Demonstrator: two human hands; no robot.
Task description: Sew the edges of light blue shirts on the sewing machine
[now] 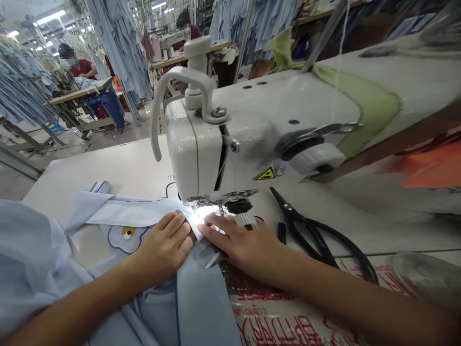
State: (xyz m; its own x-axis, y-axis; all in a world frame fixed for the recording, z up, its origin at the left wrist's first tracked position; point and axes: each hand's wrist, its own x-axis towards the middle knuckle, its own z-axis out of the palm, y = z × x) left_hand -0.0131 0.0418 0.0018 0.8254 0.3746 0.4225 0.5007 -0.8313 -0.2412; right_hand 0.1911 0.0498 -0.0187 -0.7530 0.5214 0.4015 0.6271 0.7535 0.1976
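Observation:
Light blue fabric (pixel 205 298) with a dark edge runs up to the lit needle area of a white sewing machine (pixel 194 149). On its left side my left hand (pixel 167 245) is closed, fingers curled on the fabric just left of the presser foot. My right hand (pixel 245 242) lies at the right of the needle area, its fingertips pressing the fabric; a small metal tool, partly hidden, shows beneath it. A folded strip (pixel 126 211) and a cloud-shaped patch (pixel 124 238) with a yellow bear figure lie to the left.
Black-handled scissors (pixel 306 221) lie on the white table (pixel 118 161) right of the machine head. Orange cloth (pixel 434 166) is at the far right. Hanging blue garments (pixel 122 48) and two people at other machines are in the background.

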